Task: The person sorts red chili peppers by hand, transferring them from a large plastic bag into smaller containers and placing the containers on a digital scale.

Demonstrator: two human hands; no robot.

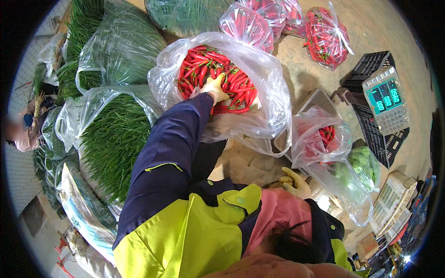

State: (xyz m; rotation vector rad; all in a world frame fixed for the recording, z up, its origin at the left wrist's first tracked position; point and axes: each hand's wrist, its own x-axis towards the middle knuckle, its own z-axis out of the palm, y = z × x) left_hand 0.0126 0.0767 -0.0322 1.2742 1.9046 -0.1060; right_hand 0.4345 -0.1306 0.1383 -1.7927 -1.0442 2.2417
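My left hand, in a pale yellow glove, reaches into a large clear plastic bag of red chili peppers. Its fingers are spread among the peppers, with red between thumb and finger; whether they grip any is unclear. Close to my chest is my right hand, gloved alike, its fingers apart and partly curled, with nothing visible in it. Just beyond that hand, a smaller clear bag with red chilies rests over a metal scale pan.
A scale display stands by a black plastic crate at right. Tied chili bags lie beyond. Bundled green stalks fill the left. A bag of green vegetables sits at right. Another person is at far left.
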